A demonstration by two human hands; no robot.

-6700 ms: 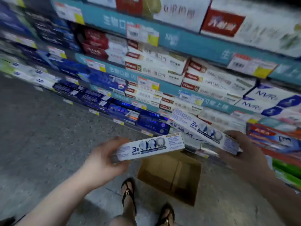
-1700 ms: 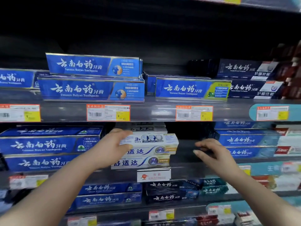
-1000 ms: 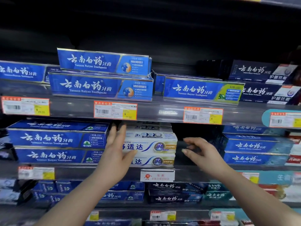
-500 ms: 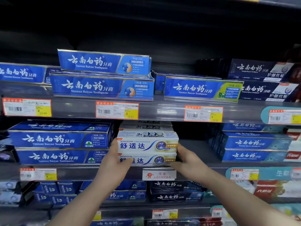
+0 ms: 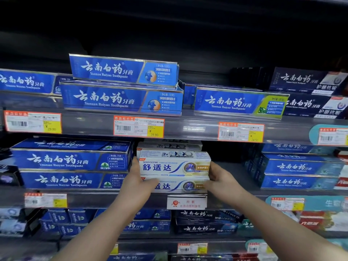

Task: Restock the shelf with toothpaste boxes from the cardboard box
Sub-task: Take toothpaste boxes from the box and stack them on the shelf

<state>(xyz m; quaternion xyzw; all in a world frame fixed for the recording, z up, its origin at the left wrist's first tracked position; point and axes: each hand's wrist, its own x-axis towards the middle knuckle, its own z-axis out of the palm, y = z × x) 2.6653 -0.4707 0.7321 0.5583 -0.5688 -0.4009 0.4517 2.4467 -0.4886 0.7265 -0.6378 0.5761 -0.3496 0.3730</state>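
Observation:
A stack of white toothpaste boxes (image 5: 174,167) with blue lettering sits on the middle shelf (image 5: 94,199); two fronts show, with more white boxes behind. My left hand (image 5: 136,182) presses the stack's left end, its fingers lying over the front of the lower box. My right hand (image 5: 221,178) clasps the right end. Between them both hands squeeze the stack. The cardboard box is out of view.
Blue toothpaste boxes (image 5: 71,162) touch the stack on the left. More blue boxes (image 5: 297,167) stand to the right, across a dark bare gap (image 5: 233,155). The upper shelf rail (image 5: 188,129) with price tags hangs just above. A white sign (image 5: 186,202) clips below.
My left hand has let go of the white box it set on the stack. Both hands, open a second ago, have closed in on the two ends of the stack.

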